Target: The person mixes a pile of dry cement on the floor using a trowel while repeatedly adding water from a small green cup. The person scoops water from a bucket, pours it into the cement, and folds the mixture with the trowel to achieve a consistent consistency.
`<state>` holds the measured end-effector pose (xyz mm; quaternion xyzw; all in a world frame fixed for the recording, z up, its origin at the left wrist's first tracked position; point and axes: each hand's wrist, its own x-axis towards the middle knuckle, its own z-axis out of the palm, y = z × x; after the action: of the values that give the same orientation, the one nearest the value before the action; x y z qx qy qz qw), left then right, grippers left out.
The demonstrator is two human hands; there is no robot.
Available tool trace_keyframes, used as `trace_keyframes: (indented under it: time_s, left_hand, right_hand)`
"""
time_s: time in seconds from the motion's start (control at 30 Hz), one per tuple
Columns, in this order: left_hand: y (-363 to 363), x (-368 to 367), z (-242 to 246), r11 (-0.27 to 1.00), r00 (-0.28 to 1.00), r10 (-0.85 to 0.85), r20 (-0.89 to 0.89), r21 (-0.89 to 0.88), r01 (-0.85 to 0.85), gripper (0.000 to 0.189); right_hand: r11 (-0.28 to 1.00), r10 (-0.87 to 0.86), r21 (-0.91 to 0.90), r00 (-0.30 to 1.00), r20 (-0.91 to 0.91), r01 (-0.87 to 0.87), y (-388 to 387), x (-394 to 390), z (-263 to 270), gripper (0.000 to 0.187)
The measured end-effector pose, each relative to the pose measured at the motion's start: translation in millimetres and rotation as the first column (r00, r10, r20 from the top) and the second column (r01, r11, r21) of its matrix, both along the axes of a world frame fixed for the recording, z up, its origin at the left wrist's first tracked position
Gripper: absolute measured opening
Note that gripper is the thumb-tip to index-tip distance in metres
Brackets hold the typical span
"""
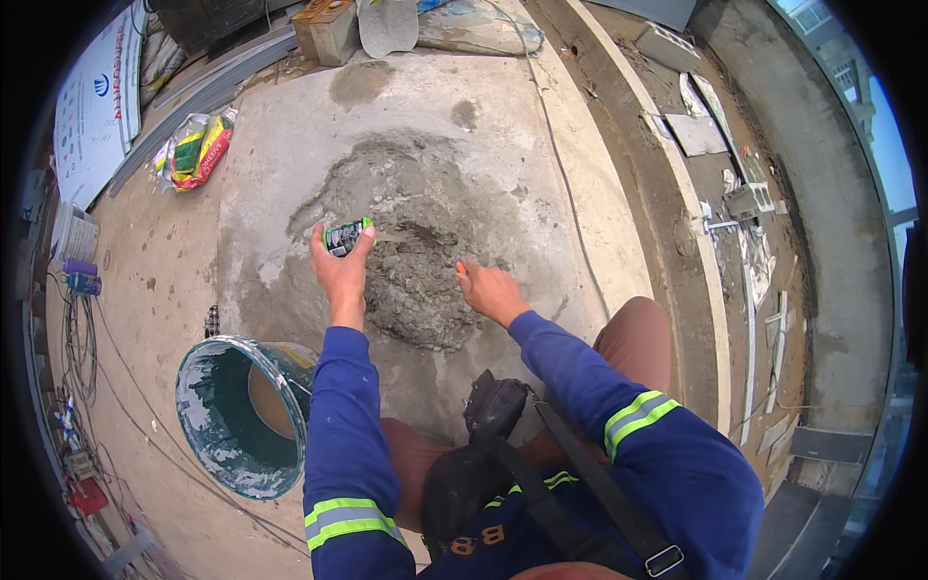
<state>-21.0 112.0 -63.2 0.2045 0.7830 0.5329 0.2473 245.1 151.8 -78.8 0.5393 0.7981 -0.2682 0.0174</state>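
Observation:
My left hand (341, 267) grips a small black and green packet (344, 238) that bears writing, held above the left side of a wet mortar heap (420, 297). To the right of it, my right hand (493, 290) is closed around a small orange thing (461, 268). Only its end shows past my fingers, so I cannot tell what it is. The grey mortar is lumpy, with a darker hollow near its middle, and lies on a smeared concrete slab (275, 159). Beside my left forearm, a green plastic bucket (190, 428) leans over with murky liquid inside.
A torn red and yellow bag (199, 152) lies at the upper left. A cable (558, 159) crosses the slab on the right, alongside a raised concrete edge (674, 167). Hollow blocks (750, 199) and scraps lie beyond. Tangled cords (80, 355) run along the left.

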Motion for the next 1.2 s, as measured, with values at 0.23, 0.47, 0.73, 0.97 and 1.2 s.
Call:
trace_keyframes:
  time_s: [0.23, 0.47, 0.73, 0.97, 1.2]
  left_hand:
    - [7, 23, 10, 0.993, 0.988, -0.116, 0.100, 0.023, 0.115, 0.113]
    - [6, 25, 21, 0.993, 0.993, -0.114, -0.032, 0.004, 0.114, 0.119]
    - [3, 29, 39, 0.974, 0.945, -0.085, 0.315, 0.227, 0.012, 0.118]
    - [-34, -8, 55, 0.930, 0.836, -0.102, 0.539, 0.349, -0.112, 0.117]
    - [-36, -15, 47, 0.944, 0.871, -0.101, 0.480, 0.323, -0.068, 0.119]
  right_hand:
    - [0.974, 0.020, -0.225, 0.997, -0.076, -0.037, 47, -18, -38, 0.046]
    - [0.989, -0.120, -0.102, 0.984, -0.131, 0.107, 4, 45, 2, 0.046]
    - [0.881, -0.254, -0.448, 0.952, -0.169, 0.156, 57, 3, -57, 0.040]
    - [0.992, 0.029, 0.123, 0.998, -0.051, -0.023, 40, -1, -12, 0.039]
    - [0.908, -0.180, -0.398, 0.979, -0.095, 0.129, 106, -24, -63, 0.048]
